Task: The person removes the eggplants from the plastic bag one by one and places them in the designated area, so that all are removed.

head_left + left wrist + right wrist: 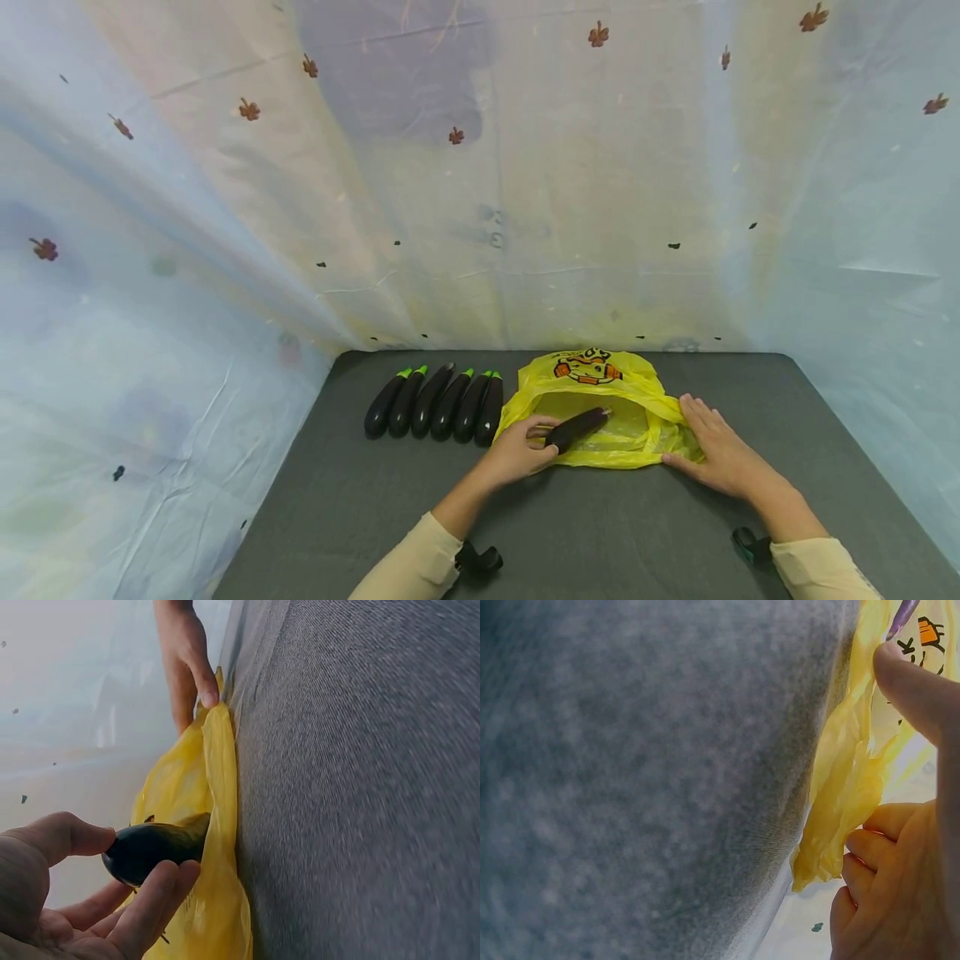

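A yellow plastic bag with an orange-and-black print lies on the dark table, its mouth spread toward me. My left hand grips a dark, glossy eggplant by its rounded end, and the stem end points into the bag's opening. In the left wrist view the thumb and fingers pinch this eggplant, whose far end is partly behind the bag's rim. My right hand holds the bag's right side, thumb on the near rim and fingers on the far side. Bag folds sit between them in the right wrist view.
Several eggplants lie side by side left of the bag, mostly with green stem ends facing away. The grey table ends at a pale patterned sheet hanging behind it and along the sides. Dark straps show at the wrists.
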`<state>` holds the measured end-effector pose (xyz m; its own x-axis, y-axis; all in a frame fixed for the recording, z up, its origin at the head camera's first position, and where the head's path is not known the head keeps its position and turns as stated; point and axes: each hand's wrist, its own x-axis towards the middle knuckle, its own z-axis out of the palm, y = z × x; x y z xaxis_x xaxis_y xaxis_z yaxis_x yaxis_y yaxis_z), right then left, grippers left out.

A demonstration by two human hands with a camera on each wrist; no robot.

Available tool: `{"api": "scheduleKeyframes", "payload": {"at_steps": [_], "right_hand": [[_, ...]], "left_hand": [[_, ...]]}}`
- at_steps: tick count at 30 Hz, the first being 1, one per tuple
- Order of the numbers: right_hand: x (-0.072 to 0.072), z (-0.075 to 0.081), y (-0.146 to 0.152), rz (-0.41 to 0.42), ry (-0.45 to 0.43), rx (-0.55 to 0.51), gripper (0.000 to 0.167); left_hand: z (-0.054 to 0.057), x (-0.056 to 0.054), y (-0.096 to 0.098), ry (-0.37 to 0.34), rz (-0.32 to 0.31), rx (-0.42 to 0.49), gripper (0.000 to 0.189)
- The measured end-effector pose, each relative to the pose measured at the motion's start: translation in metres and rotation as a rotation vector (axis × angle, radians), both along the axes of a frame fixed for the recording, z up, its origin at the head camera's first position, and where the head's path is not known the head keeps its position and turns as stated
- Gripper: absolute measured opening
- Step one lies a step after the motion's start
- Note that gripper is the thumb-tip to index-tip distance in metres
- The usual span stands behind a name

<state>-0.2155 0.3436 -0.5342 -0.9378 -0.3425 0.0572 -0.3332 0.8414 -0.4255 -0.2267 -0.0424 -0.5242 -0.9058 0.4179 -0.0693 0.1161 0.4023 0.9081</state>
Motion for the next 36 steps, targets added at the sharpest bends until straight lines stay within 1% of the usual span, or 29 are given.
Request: {"api": "scheduleKeyframes", "payload": {"at_steps": [5, 9, 12, 19, 23, 30, 36], "right_hand": [[0.0, 0.0, 0.0, -0.001, -0.001, 0.006, 0.109], [0.0, 0.0, -0.001, -0.001, 0.006, 0.01, 0.109], [0.0, 0.0, -0.001, -0.002, 0.007, 0.013, 0.109], [0.0, 0.0, 0.0, -0.001, 0.008, 0.009, 0.109], [0.0, 0.0, 0.0, 0.0, 0.01, 0.005, 0.11], [-0.001, -0.002, -0.001, 0.004, 0.012, 0.009, 0.109], [-0.001, -0.001, -0.002, 0.002, 0.011, 0.016, 0.11]], "left_hand": [[0.003, 0.002, -0.013, -0.018, 0.004, 0.024, 0.042], [0.008, 0.005, -0.024, -0.029, -0.022, 0.061, 0.043], [0.013, 0.006, -0.033, -0.026, -0.039, 0.065, 0.044], [0.023, 0.01, -0.056, -0.032, -0.046, 0.061, 0.045], [0.026, 0.011, -0.068, -0.028, -0.054, 0.079, 0.046], [0.029, 0.014, -0.092, -0.014, -0.05, 0.11, 0.047], [0.031, 0.015, -0.11, 0.013, -0.042, 0.11, 0.05]]}}
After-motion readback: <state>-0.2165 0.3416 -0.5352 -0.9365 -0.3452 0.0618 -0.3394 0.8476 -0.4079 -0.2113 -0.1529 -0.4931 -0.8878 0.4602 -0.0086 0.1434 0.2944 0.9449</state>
